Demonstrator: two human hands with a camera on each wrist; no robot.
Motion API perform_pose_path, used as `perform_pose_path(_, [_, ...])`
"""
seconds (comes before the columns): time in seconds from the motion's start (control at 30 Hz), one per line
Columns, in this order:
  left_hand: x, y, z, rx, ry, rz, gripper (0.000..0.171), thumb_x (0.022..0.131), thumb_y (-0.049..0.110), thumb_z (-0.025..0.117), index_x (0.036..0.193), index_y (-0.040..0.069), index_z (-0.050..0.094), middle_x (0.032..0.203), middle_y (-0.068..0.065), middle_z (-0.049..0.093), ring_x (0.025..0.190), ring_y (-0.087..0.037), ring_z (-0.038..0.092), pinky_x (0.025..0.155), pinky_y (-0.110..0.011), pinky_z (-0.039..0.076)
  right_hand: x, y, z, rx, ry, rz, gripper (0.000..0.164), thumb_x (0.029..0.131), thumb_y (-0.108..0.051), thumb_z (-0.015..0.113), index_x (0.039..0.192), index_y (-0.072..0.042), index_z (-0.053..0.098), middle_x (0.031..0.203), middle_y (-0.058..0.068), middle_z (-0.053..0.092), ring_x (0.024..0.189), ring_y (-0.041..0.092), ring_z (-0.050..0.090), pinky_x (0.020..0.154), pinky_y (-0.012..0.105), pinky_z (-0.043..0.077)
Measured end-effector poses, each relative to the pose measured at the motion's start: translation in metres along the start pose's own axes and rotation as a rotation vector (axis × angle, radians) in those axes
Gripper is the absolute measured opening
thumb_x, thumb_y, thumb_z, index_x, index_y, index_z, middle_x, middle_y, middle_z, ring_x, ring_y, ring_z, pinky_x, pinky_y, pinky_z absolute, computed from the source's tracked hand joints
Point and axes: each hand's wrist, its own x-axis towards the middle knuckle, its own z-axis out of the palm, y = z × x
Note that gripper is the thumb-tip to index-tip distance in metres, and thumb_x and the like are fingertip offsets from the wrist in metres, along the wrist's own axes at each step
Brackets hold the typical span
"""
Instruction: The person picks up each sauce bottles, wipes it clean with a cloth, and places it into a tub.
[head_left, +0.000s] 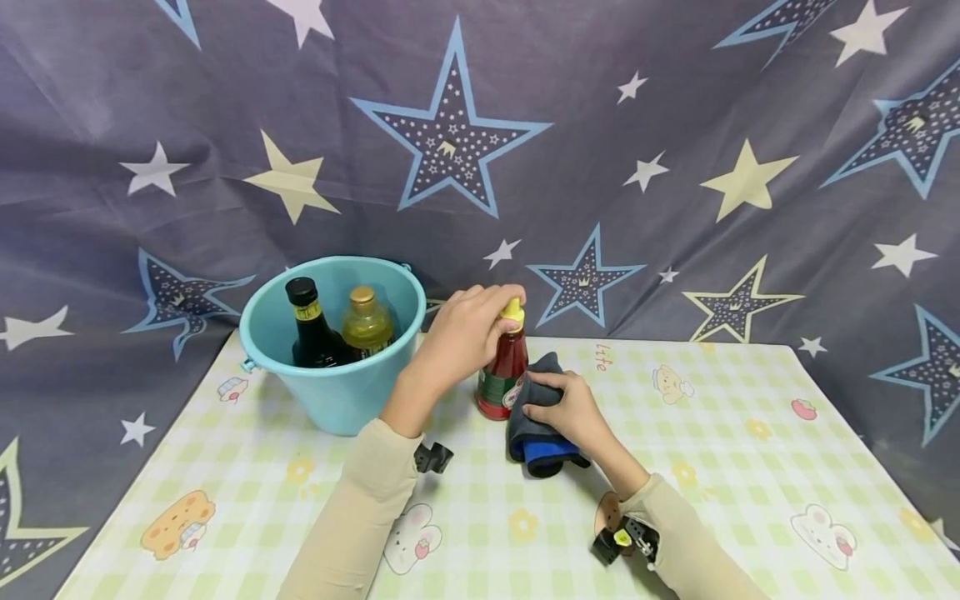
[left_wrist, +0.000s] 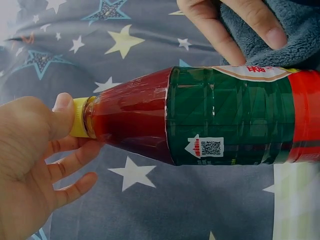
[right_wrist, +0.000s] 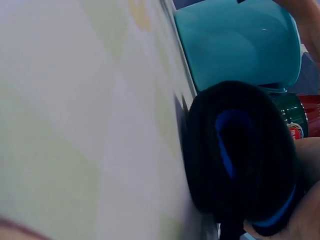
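Observation:
A ketchup bottle (head_left: 504, 375) with red contents, a green label and a yellow cap (left_wrist: 79, 117) stands upright on the table, right of the bucket. My left hand (head_left: 468, 329) pinches its cap between thumb and fingers from above. In my right hand (head_left: 570, 408) is a folded grey cloth (head_left: 534, 417) with a blue inner side, gripped against the bottle's right side. The left wrist view shows the cloth (left_wrist: 280, 35) right at the label, with right-hand fingers (left_wrist: 255, 20) over it. Seen from the right wrist, the folded cloth (right_wrist: 240, 160) hides most of that hand.
A light blue bucket (head_left: 337, 400) stands at the back left of the checked table (head_left: 697, 517). Inside it are a dark bottle (head_left: 311, 333) with a black cap and a yellowish bottle (head_left: 367, 325) with a gold cap. A star-patterned curtain (head_left: 600, 183) hangs behind the table.

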Motion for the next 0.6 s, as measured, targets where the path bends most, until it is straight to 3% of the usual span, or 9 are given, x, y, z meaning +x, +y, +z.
perform_pose_path(0.23, [0.002, 0.001, -0.003, -0.005, -0.015, -0.005, 0.032, 0.101, 0.028, 0.061, 0.131, 0.018, 0.059, 0.113, 0.000, 0.070, 0.090, -0.023, 0.059, 0.083, -0.038, 0.049, 0.000, -0.001, -0.002, -0.005, -0.018, -0.001, 0.051, 0.084, -0.007, 0.082, 0.133, -0.007, 0.068, 0.127, 0.025, 0.061, 0.120, 0.043, 0.057, 0.107, 0.058, 0.046])
perform_pose_path(0.4, [0.001, 0.002, -0.008, -0.046, -0.058, -0.061, 0.039, 0.104, 0.031, 0.059, 0.141, 0.018, 0.055, 0.126, -0.002, 0.069, 0.102, -0.024, 0.064, 0.091, -0.043, 0.050, 0.002, -0.003, -0.007, 0.015, -0.047, 0.009, 0.051, 0.084, -0.008, 0.082, 0.133, -0.010, 0.068, 0.133, 0.025, 0.060, 0.127, 0.044, 0.055, 0.110, 0.059, 0.043])
perform_pose_path(0.6, [-0.001, 0.003, -0.007, 0.011, -0.051, -0.105, 0.043, 0.101, 0.040, 0.063, 0.136, 0.015, 0.060, 0.115, -0.002, 0.071, 0.098, -0.023, 0.063, 0.092, -0.044, 0.050, 0.003, -0.004, -0.024, 0.024, -0.093, 0.004, 0.051, 0.086, -0.011, 0.082, 0.135, -0.011, 0.068, 0.142, 0.025, 0.057, 0.134, 0.045, 0.051, 0.112, 0.060, 0.040])
